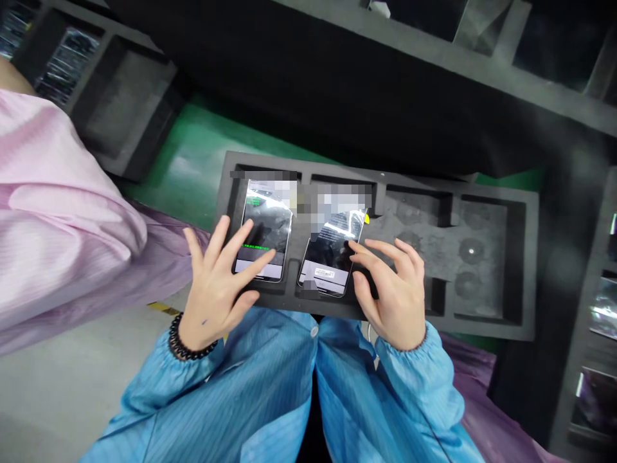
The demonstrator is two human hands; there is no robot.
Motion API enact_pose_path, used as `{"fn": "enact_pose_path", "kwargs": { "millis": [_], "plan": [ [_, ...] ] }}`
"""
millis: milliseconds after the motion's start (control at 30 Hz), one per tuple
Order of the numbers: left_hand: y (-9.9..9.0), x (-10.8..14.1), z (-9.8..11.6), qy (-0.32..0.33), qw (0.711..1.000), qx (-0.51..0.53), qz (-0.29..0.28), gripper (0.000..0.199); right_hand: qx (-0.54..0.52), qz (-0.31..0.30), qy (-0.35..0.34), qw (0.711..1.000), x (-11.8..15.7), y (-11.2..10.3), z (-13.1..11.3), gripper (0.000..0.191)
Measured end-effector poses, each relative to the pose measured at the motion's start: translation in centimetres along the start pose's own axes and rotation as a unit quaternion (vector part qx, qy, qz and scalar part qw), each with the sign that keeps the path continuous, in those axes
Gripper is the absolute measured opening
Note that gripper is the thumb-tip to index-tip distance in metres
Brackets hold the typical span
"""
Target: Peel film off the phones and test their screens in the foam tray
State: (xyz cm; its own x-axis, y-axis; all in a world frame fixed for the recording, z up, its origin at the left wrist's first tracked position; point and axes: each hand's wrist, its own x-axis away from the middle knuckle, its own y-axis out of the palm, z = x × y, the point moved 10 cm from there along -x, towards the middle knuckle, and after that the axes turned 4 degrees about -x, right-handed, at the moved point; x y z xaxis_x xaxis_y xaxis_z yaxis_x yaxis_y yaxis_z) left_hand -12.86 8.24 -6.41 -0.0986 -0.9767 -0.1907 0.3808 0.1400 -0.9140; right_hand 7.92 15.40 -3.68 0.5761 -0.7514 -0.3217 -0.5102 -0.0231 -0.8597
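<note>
Two smartphones lie in neighbouring recesses of a dark foam tray point(529, 257) across my lap. The left smartphone point(264, 228) has a lit screen with green text on black. My left hand point(219, 283) is over its lower left part, fingers spread; whether the fingertips touch the glass I cannot tell. Tilted in its recess, the right smartphone point(332, 247) shows lines of small text and bears a white label near its bottom end. My right hand point(395, 286) is at its right edge, index finger at the screen, the other fingers apart and holding nothing.
Beside me on the left is a person in a pink smock point(62, 212). More foam trays stand at the upper left point(128, 96) and along the right edge point(578, 360), with dark glossy devices in some. A black surface point(337, 96) spans the far side above a green floor point(193, 151).
</note>
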Motion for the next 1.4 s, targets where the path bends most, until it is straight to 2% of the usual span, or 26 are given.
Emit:
{"fn": "enact_pose_path", "kwargs": {
  "millis": [100, 267, 333, 500, 600, 767, 867, 1033, 1267, 1400],
  "plan": [
    [-0.6, -0.5, 0.2, -0.004, 1.000, 0.019, 0.016, 0.061, -0.004, 0.002, -0.003, 1.000, 0.0, -0.1, 0.0, 0.015],
    [-1.7, -0.5, -1.8, -0.081, 0.996, -0.025, 0.042, 0.056, -0.006, 0.002, -0.006, 1.000, 0.0, -0.1, -0.1, 0.015],
    [-1.6, -0.7, -2.0, -0.090, 0.995, -0.032, 0.040, 0.056, -0.007, 0.002, -0.008, 1.000, 0.0, -0.1, -0.1, 0.016],
    [0.3, -2.0, 0.1, -0.010, 0.999, -0.029, -0.009, 0.060, -0.008, 0.001, -0.010, 1.000, 0.0, -0.1, -0.1, 0.016],
    [1.1, -2.4, 0.4, -0.001, 0.999, -0.023, -0.035, 0.060, -0.010, 0.001, -0.009, 1.000, 0.1, -0.1, -0.1, 0.016],
    [-0.5, -2.5, -0.4, -0.046, 0.999, 0.003, 0.022, 0.068, -0.021, 0.006, -0.003, 1.000, 0.1, -0.3, 0.0, 0.017],
    [-0.3, -2.9, -0.8, -0.066, 0.998, 0.007, 0.020, 0.068, -0.025, 0.008, -0.002, 1.000, 0.1, -0.4, 0.0, 0.016],
    [0.4, -3.3, -0.7, -0.045, 0.999, 0.013, 0.023, 0.067, -0.027, 0.013, -0.007, 1.000, 0.0, -0.5, -0.1, 0.016],
    [-0.6, -2.6, -0.5, -0.035, 0.998, -0.008, 0.061, 0.056, -0.034, 0.024, -0.009, 0.999, 0.1, -0.6, -0.2, 0.018],
    [-0.5, -2.6, -0.3, -0.017, 0.997, 0.002, 0.070, 0.055, -0.033, 0.026, -0.013, 0.999, 0.1, -0.7, -0.3, 0.019]
  ]
}}
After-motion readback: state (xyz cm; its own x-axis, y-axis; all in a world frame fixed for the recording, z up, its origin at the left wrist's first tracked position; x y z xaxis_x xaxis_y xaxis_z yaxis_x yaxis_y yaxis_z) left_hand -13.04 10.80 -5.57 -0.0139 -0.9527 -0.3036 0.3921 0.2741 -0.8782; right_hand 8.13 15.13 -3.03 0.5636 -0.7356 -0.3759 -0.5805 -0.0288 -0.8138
